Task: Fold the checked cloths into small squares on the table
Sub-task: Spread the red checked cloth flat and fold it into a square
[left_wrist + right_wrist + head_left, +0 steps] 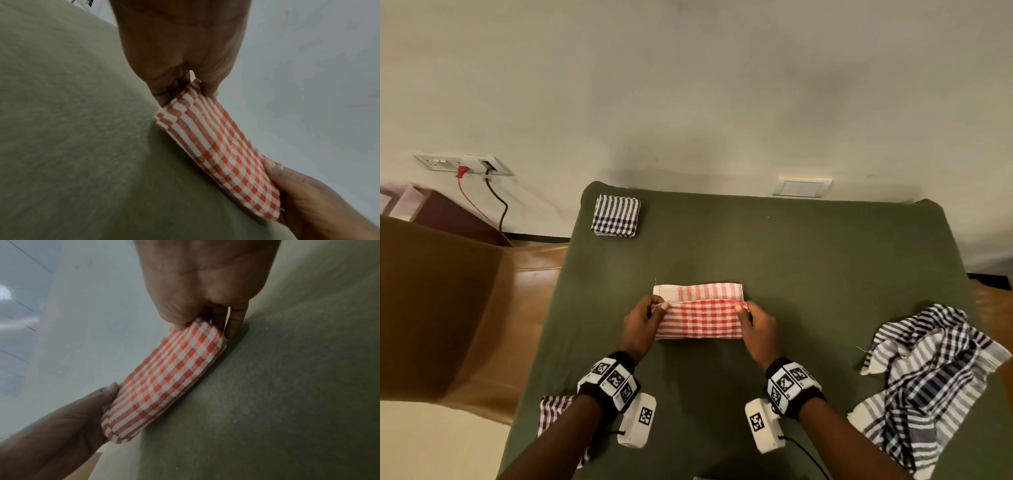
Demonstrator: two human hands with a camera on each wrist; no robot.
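Observation:
A red-and-white checked cloth [700, 317] lies partly folded at the middle of the green table [808, 260]. Its near half is lifted and folded toward the far edge. My left hand [645, 317] pinches the left corner of that raised flap, and my right hand [756, 323] pinches the right corner. In the left wrist view the cloth [216, 142] stretches from my left hand [185, 84] to the right hand [304, 191]. In the right wrist view the cloth [164, 378] bulges between my right hand [203, 321] and the left hand [86, 410].
A folded black-and-white checked square [615, 215] sits at the table's far left corner. A crumpled black-and-white checked cloth [928, 383] lies at the right edge. A maroon checked cloth [553, 411] hangs at the near left under my left forearm. A brown seat [448, 308] stands left of the table.

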